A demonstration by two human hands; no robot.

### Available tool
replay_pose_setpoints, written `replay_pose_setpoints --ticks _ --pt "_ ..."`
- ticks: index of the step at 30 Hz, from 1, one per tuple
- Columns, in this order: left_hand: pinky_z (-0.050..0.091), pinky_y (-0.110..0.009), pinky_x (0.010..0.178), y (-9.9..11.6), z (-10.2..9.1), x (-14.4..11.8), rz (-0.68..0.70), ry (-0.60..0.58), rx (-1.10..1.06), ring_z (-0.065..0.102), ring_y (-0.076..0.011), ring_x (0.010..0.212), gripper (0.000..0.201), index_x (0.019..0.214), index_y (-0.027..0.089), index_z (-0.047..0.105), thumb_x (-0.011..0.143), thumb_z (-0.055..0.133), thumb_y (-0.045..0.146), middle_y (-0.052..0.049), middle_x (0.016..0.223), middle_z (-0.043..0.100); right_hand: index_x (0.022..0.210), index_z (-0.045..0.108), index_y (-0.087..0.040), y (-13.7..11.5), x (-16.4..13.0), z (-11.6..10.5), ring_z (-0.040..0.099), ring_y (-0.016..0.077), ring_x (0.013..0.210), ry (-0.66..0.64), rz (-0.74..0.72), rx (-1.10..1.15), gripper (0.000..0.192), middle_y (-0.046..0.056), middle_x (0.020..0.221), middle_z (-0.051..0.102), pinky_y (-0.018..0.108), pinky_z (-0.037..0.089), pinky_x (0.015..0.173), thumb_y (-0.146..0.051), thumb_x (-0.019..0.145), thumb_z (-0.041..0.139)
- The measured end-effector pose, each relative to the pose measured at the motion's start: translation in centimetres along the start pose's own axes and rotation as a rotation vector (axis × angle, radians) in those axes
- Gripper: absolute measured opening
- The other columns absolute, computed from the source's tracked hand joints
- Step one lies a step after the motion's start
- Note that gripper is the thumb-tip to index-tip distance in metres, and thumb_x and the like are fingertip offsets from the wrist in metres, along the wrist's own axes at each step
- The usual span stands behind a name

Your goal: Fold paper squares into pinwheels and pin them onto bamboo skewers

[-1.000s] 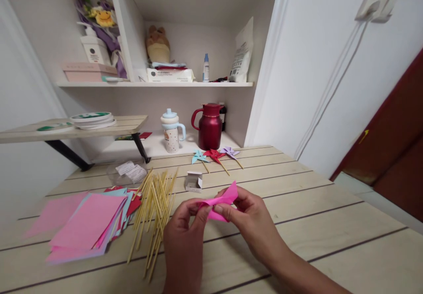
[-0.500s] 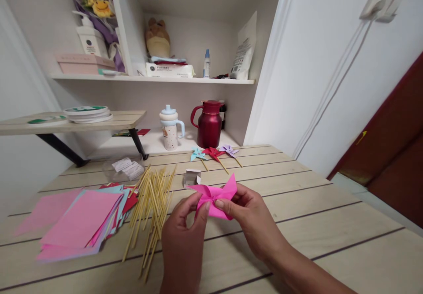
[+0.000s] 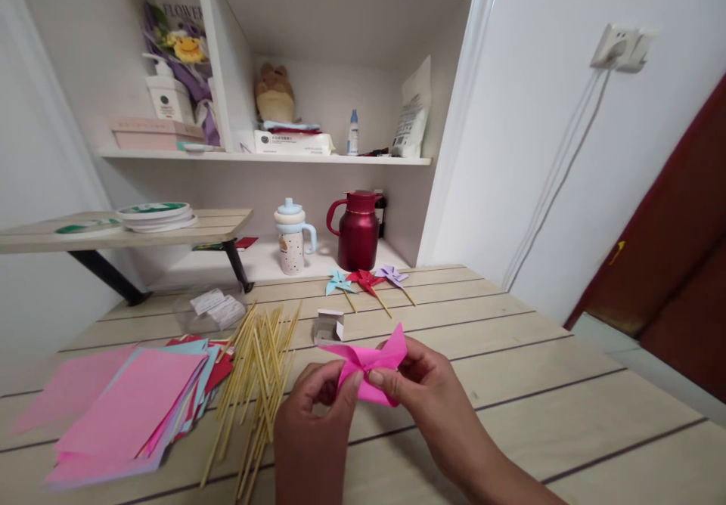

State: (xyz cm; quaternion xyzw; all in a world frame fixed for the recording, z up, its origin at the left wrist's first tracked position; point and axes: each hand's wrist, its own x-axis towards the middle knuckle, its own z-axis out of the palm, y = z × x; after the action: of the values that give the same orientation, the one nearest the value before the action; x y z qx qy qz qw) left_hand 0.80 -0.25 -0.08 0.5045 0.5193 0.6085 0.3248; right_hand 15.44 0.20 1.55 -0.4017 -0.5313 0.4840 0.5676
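A bright pink paper pinwheel (image 3: 371, 361) is held between both hands above the table. My left hand (image 3: 321, 407) pinches its left side, the thumb pressing near the centre. On the other side, my right hand (image 3: 434, 391) grips it with the thumb at the centre and the fingers behind the paper. Whether a pin sits under the thumbs I cannot tell. Just beyond lies a small open white box (image 3: 329, 326). Thin wooden sticks (image 3: 255, 376) are scattered left of my left hand, beside a stack of coloured paper sheets (image 3: 130, 407).
Behind the box lie a light blue pinwheel (image 3: 339, 282), a red pinwheel (image 3: 366, 281) and a purple pinwheel (image 3: 392, 275) on sticks. A dark red jug (image 3: 358, 233) and a lidded cup (image 3: 292, 240) stand at the back. A raised wooden stand (image 3: 221, 221) is at left.
The camera view has tilted up a little, so everything appears lower. Both hands keep their hold on the pink pinwheel, with hardly any shift in the fingers.
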Motion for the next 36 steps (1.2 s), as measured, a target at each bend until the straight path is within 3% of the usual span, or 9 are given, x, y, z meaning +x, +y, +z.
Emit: replay_pose_setpoints --ticks 6,12,17,20,22,24,26,30,36 --pt "0.047 -0.026 0.064 0.1 -0.1 -0.2 -0.017 -0.036 0.053 0.058 -0.0174 0.065 0.014 0.069 0.022 0.072 0.07 0.072 0.035 -0.001 0.067 0.065 0.085 0.065 -0.02 -0.2 -0.1 0.2 0.056 0.0132 0.072 -0.001 -0.046 -0.001 0.02 -0.003 0.076 0.064 0.024 0.044 0.064 -0.027 0.074 0.081" --pt "0.037 -0.022 0.056 1.2 0.2 -0.9 -0.126 -0.024 -0.014 0.042 -0.0118 0.06 0.022 0.063 0.02 0.062 0.072 0.072 0.037 0.004 0.062 0.046 0.136 0.04 -0.032 -0.1 -0.8 0.5 0.061 0.0159 0.073 0.084 -0.087 -0.002 0.072 -0.004 0.078 0.065 0.028 0.051 0.066 -0.025 0.077 0.079" --pt "0.035 -0.021 0.055 1.6 0.6 -1.2 -0.221 -0.009 -0.116 0.043 -0.0118 0.06 0.022 0.069 0.019 0.066 0.071 0.074 0.039 0.004 0.063 0.051 0.15 0.023 -0.032 -0.2 -1.2 0.9 0.063 0.0193 0.073 0.134 -0.22 -0.157 0.089 -0.001 0.08 0.067 0.029 0.052 0.058 -0.026 0.08 0.076" --pt "0.035 -0.021 0.054 1.8 0.7 -1.3 -0.295 -0.006 -0.203 0.045 -0.0116 0.059 0.021 0.071 0.018 0.067 0.071 0.073 0.038 0.004 0.062 0.053 0.149 0.025 -0.03 0.5 -1.1 0.9 0.064 0.0198 0.074 0.131 -0.339 -0.275 0.081 0.0 0.082 0.066 0.029 0.051 0.055 -0.026 0.084 0.073" --pt "0.037 -0.021 0.057 1.9 0.7 -1.3 -0.326 -0.033 -0.262 0.047 -0.0119 0.061 0.019 0.071 0.018 0.068 0.072 0.073 0.037 0.003 0.063 0.055 0.143 0.036 -0.031 0.9 -0.8 0.7 0.065 0.0196 0.078 0.138 -0.453 -0.357 0.069 0.003 0.094 0.067 0.03 0.053 0.06 -0.022 0.085 0.071" --pt "0.04 -0.022 0.059 1.9 0.7 -1.3 -0.346 -0.062 -0.298 0.05 -0.0127 0.063 0.019 0.071 0.018 0.068 0.073 0.073 0.037 0.003 0.064 0.056 0.129 0.051 -0.032 1.0 -0.6 0.5 0.065 0.0198 0.086 0.125 -0.574 -0.449 0.05 0.005 0.104 0.067 0.032 0.054 0.067 -0.016 0.085 0.07" --pt "0.04 -0.022 0.06 1.8 0.7 -1.3 -0.356 -0.054 -0.314 0.051 -0.0134 0.064 0.019 0.072 0.018 0.068 0.072 0.074 0.036 0.003 0.063 0.056 0.111 0.064 -0.03 0.7 -0.5 0.4 0.064 0.0194 0.087 0.078 -0.633 -0.524 0.031 0.004 0.101 0.067 0.031 0.053 0.069 -0.012 0.086 0.067" --pt "0.04 -0.022 0.059 1.6 0.7 -1.3 -0.341 -0.027 -0.323 0.05 -0.0128 0.063 0.018 0.072 0.018 0.069 0.071 0.075 0.036 0.003 0.064 0.058 0.088 0.071 -0.026 -0.2 -0.3 0.5 0.061 0.017 0.079 0.034 -0.627 -0.558 0.019 0.003 0.087 0.064 0.027 0.048 0.063 -0.008 0.087 0.064" --pt "0.035 -0.02 0.057 1.4 0.8 -1.3 -0.304 0.003 -0.296 0.043 -0.0106 0.061 0.018 0.069 0.018 0.068 0.071 0.075 0.034 0.004 0.062 0.053 0.08 0.067 -0.023 -0.4 -0.3 0.6 0.06 0.017 0.076 0.044 -0.518 -0.556 0.012 0.001 0.081 0.064 0.027 0.046 0.066 -0.013 0.086 0.066"
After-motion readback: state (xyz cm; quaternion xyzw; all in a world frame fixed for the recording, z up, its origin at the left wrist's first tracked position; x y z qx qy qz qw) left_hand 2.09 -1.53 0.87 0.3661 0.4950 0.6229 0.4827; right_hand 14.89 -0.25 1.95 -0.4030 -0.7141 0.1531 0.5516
